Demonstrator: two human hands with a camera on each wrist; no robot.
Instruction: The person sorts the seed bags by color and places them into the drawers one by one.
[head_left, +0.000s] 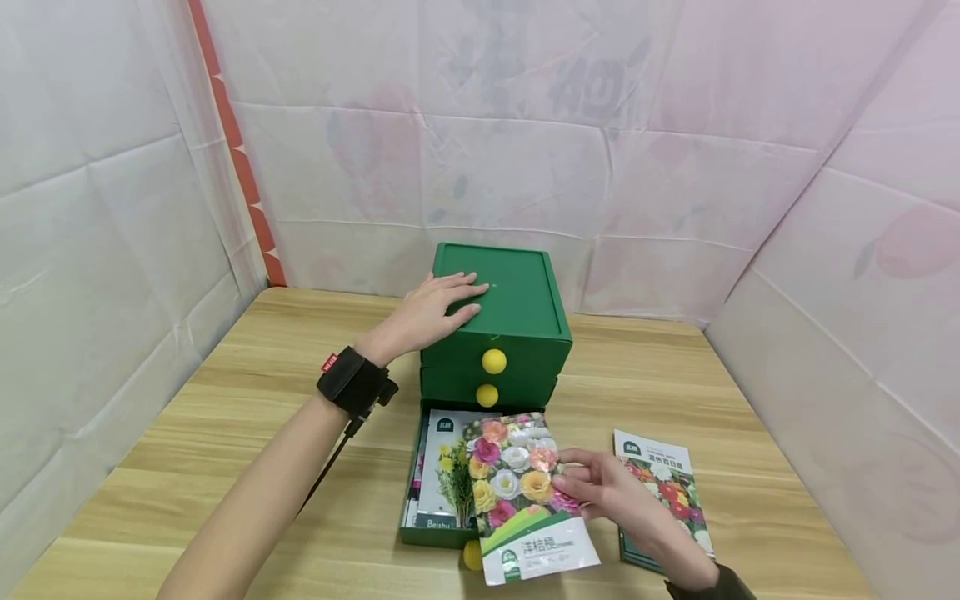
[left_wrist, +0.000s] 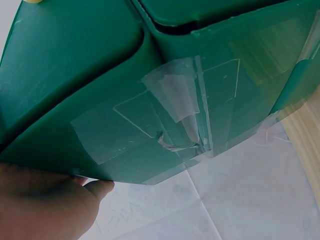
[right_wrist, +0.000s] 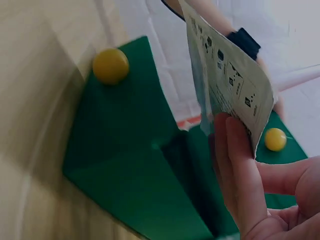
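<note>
On the wooden table [head_left: 225, 400], at its far middle, stands a green drawer box [head_left: 517, 333] with three drawers, each with a round yellow knob. The upper two are pushed in; the bottom drawer [head_left: 420, 508] is pulled out toward the person, its knob [head_left: 472, 556] at the box's 6 o'clock, near the table's front edge.

The left hand [head_left: 435, 312] lies flat on the box's lid at about 9 o'clock of the lid's centre, fingers straight and spread, grasping nothing; a black wrist strap [head_left: 352, 382] sits just behind it. In the left wrist view the palm [left_wrist: 45, 200] presses against the green plastic, where clear tape [left_wrist: 175, 110] is stuck across a seam.

The right hand [head_left: 611, 487] pinches a seed packet [head_left: 525, 500] printed with mixed flowers by its right edge, thumb on top and fingers curled under, holding it tilted over the open drawer's front right part. In the right wrist view the fingers [right_wrist: 240, 175] are wrapped along the packet's printed back, above the drawer's green interior.

Inside the open drawer lie more packets [head_left: 442, 475], one showing yellow flowers. Another flower packet [head_left: 663, 483] lies flat on the table at 3 o'clock of the open drawer, partly under the right forearm. Pale cloth [head_left: 525, 125] hangs around the table.
</note>
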